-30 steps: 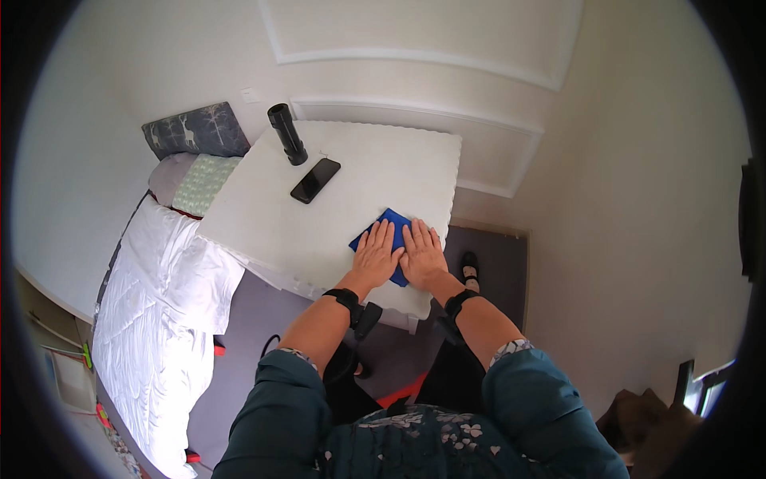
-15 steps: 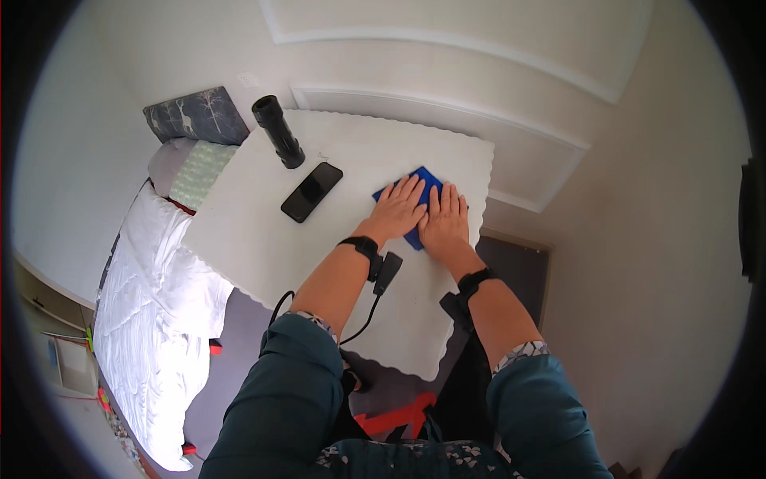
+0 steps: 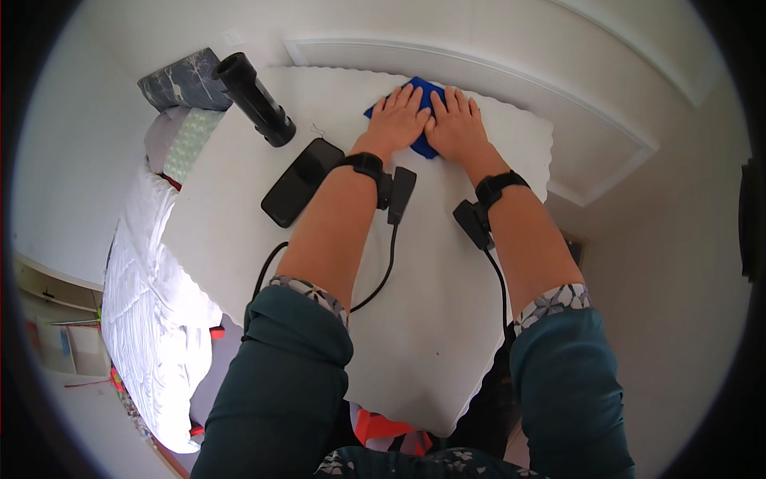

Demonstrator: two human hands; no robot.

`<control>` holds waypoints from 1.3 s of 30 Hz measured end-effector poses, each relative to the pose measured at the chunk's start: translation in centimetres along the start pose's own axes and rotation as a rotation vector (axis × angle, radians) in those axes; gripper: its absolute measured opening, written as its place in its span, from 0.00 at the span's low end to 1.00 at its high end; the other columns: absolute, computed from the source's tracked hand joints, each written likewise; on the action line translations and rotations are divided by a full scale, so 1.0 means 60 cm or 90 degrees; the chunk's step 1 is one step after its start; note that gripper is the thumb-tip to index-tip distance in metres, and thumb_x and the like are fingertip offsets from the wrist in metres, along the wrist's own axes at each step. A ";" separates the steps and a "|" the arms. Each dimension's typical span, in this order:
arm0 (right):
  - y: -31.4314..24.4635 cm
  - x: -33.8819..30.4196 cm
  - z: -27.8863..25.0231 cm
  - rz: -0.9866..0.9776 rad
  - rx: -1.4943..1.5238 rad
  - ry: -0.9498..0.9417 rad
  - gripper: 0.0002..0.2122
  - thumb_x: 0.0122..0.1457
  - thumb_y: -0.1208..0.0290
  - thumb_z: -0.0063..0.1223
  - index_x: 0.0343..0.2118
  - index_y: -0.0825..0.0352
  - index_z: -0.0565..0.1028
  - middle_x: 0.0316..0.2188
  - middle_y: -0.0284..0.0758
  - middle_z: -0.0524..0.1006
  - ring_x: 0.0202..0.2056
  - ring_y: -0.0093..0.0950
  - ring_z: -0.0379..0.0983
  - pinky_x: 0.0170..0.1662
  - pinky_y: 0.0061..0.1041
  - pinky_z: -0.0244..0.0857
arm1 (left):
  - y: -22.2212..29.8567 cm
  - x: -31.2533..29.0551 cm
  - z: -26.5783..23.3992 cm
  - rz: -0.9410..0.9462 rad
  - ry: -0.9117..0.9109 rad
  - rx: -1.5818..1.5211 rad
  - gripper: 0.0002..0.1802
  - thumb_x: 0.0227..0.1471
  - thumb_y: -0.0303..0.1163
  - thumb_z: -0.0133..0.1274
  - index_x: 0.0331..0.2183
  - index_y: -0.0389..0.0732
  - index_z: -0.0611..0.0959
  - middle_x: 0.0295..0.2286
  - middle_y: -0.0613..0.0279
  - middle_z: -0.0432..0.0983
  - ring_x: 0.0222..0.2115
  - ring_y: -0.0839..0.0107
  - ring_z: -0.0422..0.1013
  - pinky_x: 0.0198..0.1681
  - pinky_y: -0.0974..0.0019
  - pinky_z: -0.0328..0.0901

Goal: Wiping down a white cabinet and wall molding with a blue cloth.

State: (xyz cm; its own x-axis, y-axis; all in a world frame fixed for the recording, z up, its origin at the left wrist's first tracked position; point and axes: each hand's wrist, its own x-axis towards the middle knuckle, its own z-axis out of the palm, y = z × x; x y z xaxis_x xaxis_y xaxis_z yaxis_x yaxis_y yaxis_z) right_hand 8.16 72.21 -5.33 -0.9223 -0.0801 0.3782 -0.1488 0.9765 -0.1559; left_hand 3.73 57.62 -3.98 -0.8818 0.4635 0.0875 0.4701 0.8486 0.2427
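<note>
Both L hand [image 3: 398, 124] & R hand [image 3: 458, 132] flat on blue cloth [image 3: 423, 147], fingers [image 3: 452, 100] apart.

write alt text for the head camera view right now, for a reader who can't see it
A person's left hand and right hand lie flat, side by side, on a blue cloth near the far edge of a white table. Toward the table's left are a black phone and a black cylinder; a white quilt shows beyond.
</note>
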 end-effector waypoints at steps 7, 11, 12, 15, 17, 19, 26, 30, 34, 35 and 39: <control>-0.024 -0.012 -0.015 -0.012 -0.031 -0.059 0.28 0.63 0.56 0.32 0.64 0.63 0.59 0.65 0.45 0.56 0.67 0.41 0.47 0.68 0.42 0.35 | -0.004 -0.035 0.002 -0.029 0.066 0.014 0.35 0.61 0.51 0.32 0.64 0.43 0.57 0.64 0.53 0.49 0.65 0.54 0.45 0.65 0.46 0.40; -0.045 -0.070 -0.038 -0.028 -0.011 -0.040 0.28 0.63 0.56 0.32 0.64 0.64 0.59 0.65 0.45 0.56 0.67 0.41 0.47 0.68 0.43 0.36 | 0.014 -0.101 0.010 -0.023 0.104 0.020 0.34 0.62 0.48 0.35 0.63 0.41 0.59 0.63 0.51 0.52 0.64 0.53 0.47 0.65 0.46 0.41; -0.053 -0.088 -0.043 -0.032 -0.005 -0.045 0.28 0.63 0.56 0.32 0.64 0.64 0.59 0.65 0.45 0.56 0.67 0.41 0.47 0.68 0.43 0.36 | 0.018 -0.122 0.010 -0.022 0.113 0.021 0.33 0.62 0.48 0.35 0.63 0.41 0.59 0.63 0.51 0.52 0.64 0.52 0.47 0.65 0.46 0.42; -0.072 -0.146 -0.059 -0.036 -0.013 -0.053 0.28 0.63 0.56 0.32 0.64 0.64 0.59 0.65 0.44 0.56 0.67 0.41 0.47 0.68 0.43 0.35 | 0.040 -0.187 0.009 -0.022 0.098 0.012 0.33 0.62 0.47 0.35 0.63 0.41 0.59 0.63 0.50 0.51 0.64 0.52 0.47 0.65 0.47 0.42; -0.092 -0.188 -0.078 -0.033 -0.015 -0.095 0.28 0.63 0.56 0.31 0.64 0.64 0.58 0.66 0.44 0.54 0.68 0.40 0.44 0.69 0.42 0.33 | 0.053 -0.236 0.001 -0.023 0.089 0.003 0.33 0.62 0.47 0.35 0.63 0.41 0.58 0.64 0.50 0.50 0.65 0.53 0.46 0.65 0.47 0.41; -0.115 -0.219 -0.096 -0.033 -0.005 -0.102 0.28 0.64 0.57 0.30 0.65 0.64 0.57 0.67 0.43 0.53 0.68 0.40 0.43 0.69 0.42 0.32 | 0.061 -0.279 -0.008 -0.045 0.072 -0.034 0.34 0.61 0.48 0.36 0.64 0.42 0.58 0.64 0.52 0.49 0.66 0.56 0.43 0.66 0.49 0.37; -0.222 -0.345 -0.144 -0.066 0.021 -0.127 0.28 0.64 0.57 0.31 0.65 0.63 0.56 0.67 0.44 0.51 0.68 0.40 0.42 0.69 0.42 0.30 | 0.058 -0.460 -0.038 -0.067 0.035 -0.007 0.34 0.62 0.48 0.35 0.64 0.43 0.56 0.65 0.52 0.46 0.66 0.56 0.41 0.66 0.47 0.36; -0.269 -0.415 -0.168 -0.099 0.037 -0.118 0.28 0.64 0.58 0.32 0.65 0.65 0.57 0.67 0.45 0.52 0.68 0.41 0.43 0.69 0.43 0.32 | 0.067 -0.555 -0.043 -0.086 0.046 -0.010 0.35 0.62 0.49 0.35 0.64 0.42 0.56 0.65 0.51 0.47 0.66 0.55 0.42 0.66 0.46 0.36; -0.294 -0.476 -0.190 -0.108 0.038 -0.135 0.28 0.64 0.58 0.31 0.65 0.65 0.56 0.67 0.44 0.51 0.68 0.40 0.42 0.69 0.42 0.31 | 0.090 -0.626 -0.047 -0.098 0.040 -0.005 0.35 0.62 0.49 0.35 0.65 0.42 0.55 0.65 0.51 0.46 0.66 0.54 0.41 0.66 0.47 0.36; -0.297 -0.490 -0.196 -0.106 0.037 -0.149 0.28 0.64 0.58 0.31 0.65 0.65 0.55 0.67 0.44 0.50 0.69 0.39 0.41 0.69 0.42 0.30 | 0.099 -0.638 -0.049 -0.111 0.016 -0.009 0.35 0.62 0.49 0.34 0.65 0.42 0.54 0.65 0.51 0.44 0.67 0.55 0.39 0.66 0.47 0.35; -0.295 -0.537 -0.225 -0.089 0.034 -0.211 0.29 0.65 0.57 0.28 0.67 0.64 0.52 0.68 0.43 0.46 0.70 0.37 0.36 0.70 0.39 0.27 | 0.141 -0.673 -0.057 -0.123 -0.032 -0.022 0.35 0.62 0.49 0.32 0.65 0.43 0.52 0.66 0.53 0.41 0.67 0.56 0.36 0.67 0.48 0.33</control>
State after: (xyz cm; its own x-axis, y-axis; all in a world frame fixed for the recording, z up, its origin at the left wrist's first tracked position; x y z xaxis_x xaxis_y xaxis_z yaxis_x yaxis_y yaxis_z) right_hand 45.29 60.23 -2.45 -0.9561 -0.2806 0.0848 -0.2915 0.9405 -0.1747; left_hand 43.18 45.21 -2.13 -0.9520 0.3059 -0.0112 0.2904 0.9141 0.2829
